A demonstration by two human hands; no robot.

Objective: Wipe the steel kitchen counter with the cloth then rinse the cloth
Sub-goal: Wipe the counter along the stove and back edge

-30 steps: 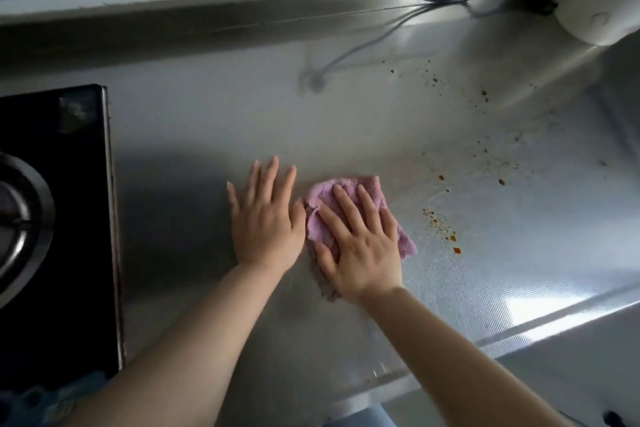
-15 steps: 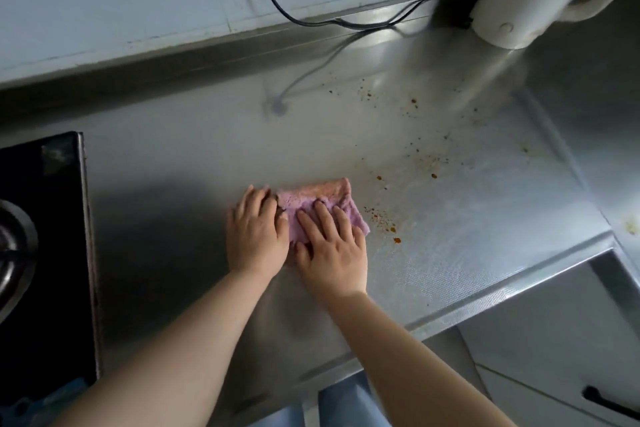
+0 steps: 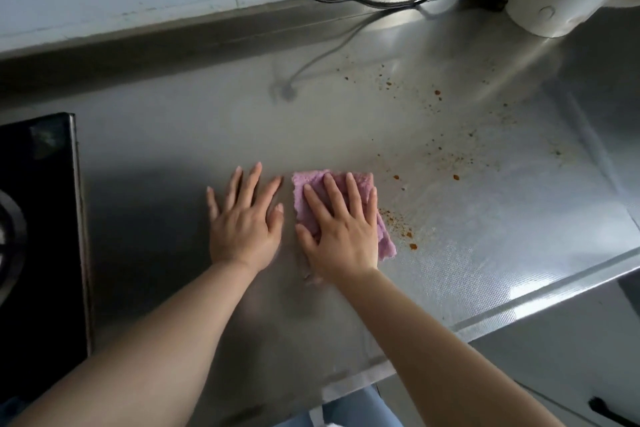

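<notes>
- The right hand [image 3: 341, 234] presses flat, fingers straight, on the pink cloth [image 3: 334, 208] at the middle of the steel counter [image 3: 485, 253]; half a second ago the left hand [image 3: 244, 218] touched the cloth, and now it lies open just beside it.
- The cloth has edged right, toward the orange-brown specks [image 3: 403, 230], which remain unwiped: wiping is likely midway, rinsing not yet begun.
- The cloth is fuzzy and folded; the counter's right part is finely embossed, while a glossy black stove [image 3: 38, 236] sits far left.
</notes>
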